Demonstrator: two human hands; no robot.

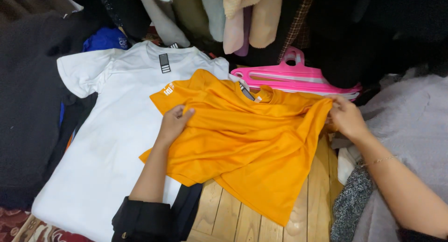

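Observation:
An orange T-shirt [247, 144] lies crumpled, partly over a white T-shirt [107, 144] spread flat to its left and partly over a wooden board. My left hand [173, 123] pinches a fold of the orange shirt near its left sleeve. At the orange shirt's right edge, my right hand [347, 117] grips the fabric. A thin bracelet sits on my right wrist.
Pink plastic hangers [294, 76] lie stacked behind the orange shirt. Hung clothes [242, 18] crowd the back. A dark garment [23, 107] fills the left, a grey fuzzy one [410, 116] the right. Wooden planks [233, 218] show below the shirts. A blue cloth [106, 38] peeks out at the back left.

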